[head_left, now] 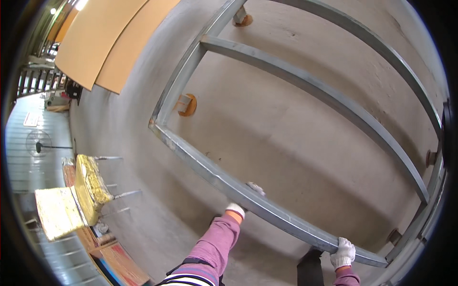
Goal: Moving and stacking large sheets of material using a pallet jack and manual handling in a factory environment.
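A grey metal frame (296, 72) is resting on short supports (184, 103) above the floor (267, 128), to the right of a yellow-covered chair (88, 183). I am holding its near rail (215, 178) with both hands gloved in white: my left grip (235, 209) is cupping it from beneath, on the stretch closer to the chair, fingertips (256, 188) showing beyond it; my right grip (343, 253) is clasping it over the top, farther from the chair, near a corner. I am expecting heavy, stiff, smooth metal, possibly sliding slightly under my gloves, and I am judging this wide-spaced hold well balanced
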Tool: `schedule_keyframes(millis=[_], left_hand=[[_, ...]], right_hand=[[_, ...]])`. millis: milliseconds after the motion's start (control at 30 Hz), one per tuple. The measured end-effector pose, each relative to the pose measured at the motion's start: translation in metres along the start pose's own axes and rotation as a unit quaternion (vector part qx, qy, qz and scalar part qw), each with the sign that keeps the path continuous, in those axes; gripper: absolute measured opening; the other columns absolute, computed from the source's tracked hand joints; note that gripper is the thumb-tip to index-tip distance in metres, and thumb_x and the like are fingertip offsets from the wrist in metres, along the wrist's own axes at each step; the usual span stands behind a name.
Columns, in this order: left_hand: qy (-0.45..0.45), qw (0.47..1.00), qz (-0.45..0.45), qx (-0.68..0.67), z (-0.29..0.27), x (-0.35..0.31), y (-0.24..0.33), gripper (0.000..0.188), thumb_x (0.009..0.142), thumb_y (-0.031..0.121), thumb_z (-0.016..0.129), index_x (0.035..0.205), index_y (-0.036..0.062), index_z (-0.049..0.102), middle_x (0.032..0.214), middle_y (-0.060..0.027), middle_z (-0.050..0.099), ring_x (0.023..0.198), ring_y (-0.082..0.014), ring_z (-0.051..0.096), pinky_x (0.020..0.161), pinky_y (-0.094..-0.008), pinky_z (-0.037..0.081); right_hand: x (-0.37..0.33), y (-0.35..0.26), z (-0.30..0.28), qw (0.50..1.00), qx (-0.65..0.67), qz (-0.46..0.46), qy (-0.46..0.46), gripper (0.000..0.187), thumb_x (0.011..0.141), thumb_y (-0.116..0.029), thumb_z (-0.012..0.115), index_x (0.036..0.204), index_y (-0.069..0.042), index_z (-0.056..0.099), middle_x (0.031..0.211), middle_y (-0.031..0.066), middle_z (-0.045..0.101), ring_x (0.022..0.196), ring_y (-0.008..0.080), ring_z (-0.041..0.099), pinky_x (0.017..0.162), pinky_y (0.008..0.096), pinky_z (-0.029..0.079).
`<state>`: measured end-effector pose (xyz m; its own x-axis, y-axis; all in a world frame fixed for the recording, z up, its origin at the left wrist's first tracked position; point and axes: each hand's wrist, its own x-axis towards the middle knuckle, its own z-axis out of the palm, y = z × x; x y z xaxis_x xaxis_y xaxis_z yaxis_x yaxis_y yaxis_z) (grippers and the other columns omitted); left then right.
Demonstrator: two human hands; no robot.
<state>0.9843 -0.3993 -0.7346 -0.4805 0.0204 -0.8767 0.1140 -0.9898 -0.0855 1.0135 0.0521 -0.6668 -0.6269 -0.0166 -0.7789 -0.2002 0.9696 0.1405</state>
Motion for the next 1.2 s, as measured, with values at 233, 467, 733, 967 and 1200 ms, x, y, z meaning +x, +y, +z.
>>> schedule_keyframes(millis=[233, 467, 733, 967, 1200], left_hand=[[0.066, 0.927, 0.326, 0.175, -0.046, 0.035, 0.09, 0.048, 0.093, 0.058, 0.031, 0.104, 0.0153, 0.049, 0.099, -0.0096, 0.054, 0.087, -0.0304, 0.055, 0.075, -0.0484, 0.049], [0.149, 0.933, 0.256, 0.203, -0.039, 0.0, 0.094, 0.05, 0.095, 0.056, 0.037, 0.108, 0.0133, 0.057, 0.099, -0.0077, 0.058, 0.088, -0.0233, 0.057, 0.081, -0.0449, 0.048], [0.359, 0.85, 0.28, 0.263, -0.234, -0.392, 0.277, 0.023, 0.081, 0.018, 0.059, 0.062, 0.0143, 0.048, 0.053, 0.0004, 0.043, 0.042, -0.0142, 0.042, 0.036, -0.0339, 0.03], [0.316, 0.657, 0.504, 0.463, 0.079, -0.484, 0.565, 0.025, 0.087, 0.025, 0.055, 0.091, -0.0001, 0.06, 0.084, -0.0057, 0.062, 0.077, -0.0209, 0.055, 0.069, -0.0402, 0.045], [0.209, 0.773, 0.478, 0.362, 0.309, -0.467, 0.691, 0.083, 0.085, 0.024, 0.073, 0.146, -0.0007, 0.023, 0.143, -0.016, 0.042, 0.131, -0.0242, 0.042, 0.108, -0.0353, 0.033]], right_hand=[[-0.004, -0.008, 0.0, 0.999, 0.037, -0.004, 0.014, 0.059, 0.066, -0.026, 0.078, 0.12, -0.013, 0.057, 0.118, 0.0062, 0.061, 0.114, 0.0256, 0.057, 0.098, 0.0367, 0.044], [-0.012, -0.03, -0.038, 0.999, 0.024, 0.0, -0.023, 0.066, 0.07, -0.028, 0.077, 0.13, -0.014, 0.052, 0.126, 0.0097, 0.057, 0.112, 0.0272, 0.058, 0.095, 0.0385, 0.047], [-0.119, -0.104, -0.149, 0.995, 0.086, 0.014, 0.057, 0.034, 0.086, -0.014, 0.057, 0.119, -0.014, 0.056, 0.105, 0.0158, 0.064, 0.096, 0.0328, 0.065, 0.087, 0.0425, 0.052], [-0.262, -0.043, -0.183, 0.993, -0.083, 0.079, -0.02, 0.026, 0.088, -0.018, 0.051, 0.097, -0.007, 0.073, 0.104, 0.0172, 0.07, 0.096, 0.0343, 0.068, 0.081, 0.0456, 0.055], [-0.211, -0.239, -0.357, 0.987, -0.146, 0.025, -0.068, 0.029, 0.09, -0.024, 0.052, 0.108, -0.015, 0.073, 0.115, 0.0128, 0.067, 0.106, 0.0314, 0.065, 0.089, 0.0422, 0.053]])
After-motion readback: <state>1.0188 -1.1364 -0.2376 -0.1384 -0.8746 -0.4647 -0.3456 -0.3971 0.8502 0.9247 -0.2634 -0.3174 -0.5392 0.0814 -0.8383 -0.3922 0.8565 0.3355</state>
